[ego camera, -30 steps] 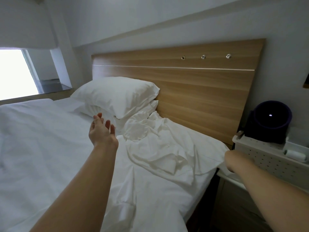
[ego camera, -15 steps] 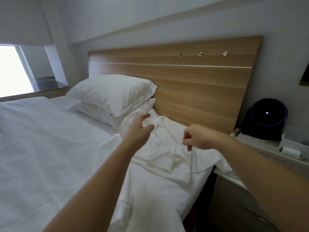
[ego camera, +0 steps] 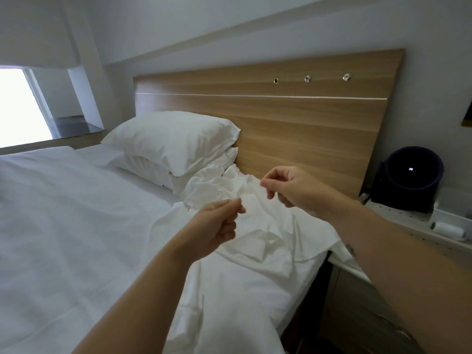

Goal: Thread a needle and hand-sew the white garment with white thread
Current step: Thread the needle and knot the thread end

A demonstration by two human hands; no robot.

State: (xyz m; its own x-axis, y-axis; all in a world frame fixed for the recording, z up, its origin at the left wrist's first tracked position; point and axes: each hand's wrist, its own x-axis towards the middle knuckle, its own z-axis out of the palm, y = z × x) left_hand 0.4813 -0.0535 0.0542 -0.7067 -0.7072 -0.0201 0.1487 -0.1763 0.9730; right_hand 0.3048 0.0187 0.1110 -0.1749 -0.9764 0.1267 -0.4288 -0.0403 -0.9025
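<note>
The garment (ego camera: pixel 258 233) lies crumpled on the bed (ego camera: pixel 63 213) in the middle of the view, at 4 o'clock from the pillows (ego camera: pixel 173 139) and hard against the headboard (ego camera: pixel 293 123). It looks thin, soft and light. It would bunch under any pull, so it is best taken at a seam or hem, pinched flat close to the stitch line.

The left hand (ego camera: pixel 217 223) hovers over the garment with thumb and forefinger pinched and the other fingers curled. The right hand (ego camera: pixel 288 187), at 1 o'clock from it, pinches in the same way. Whether thread or a needle sits in either pinch cannot be told, as white on white hides it. By the pose, threading is probably in hand. Thread would be limp and slippery, and a needle tiny and easily lost in the bedding, so each needs a fingertip grip near its end.

Count:
- one garment
- two pillows, stacked
- one white spool (ego camera: pixel 448 229) on the desk (ego camera: pixel 398 221) at 3 o'clock
- one dark round device (ego camera: pixel 411 180) at 2 o'clock
- three metal studs (ego camera: pixel 307 78) in the headboard at 12 o'clock
- no needle in view
</note>
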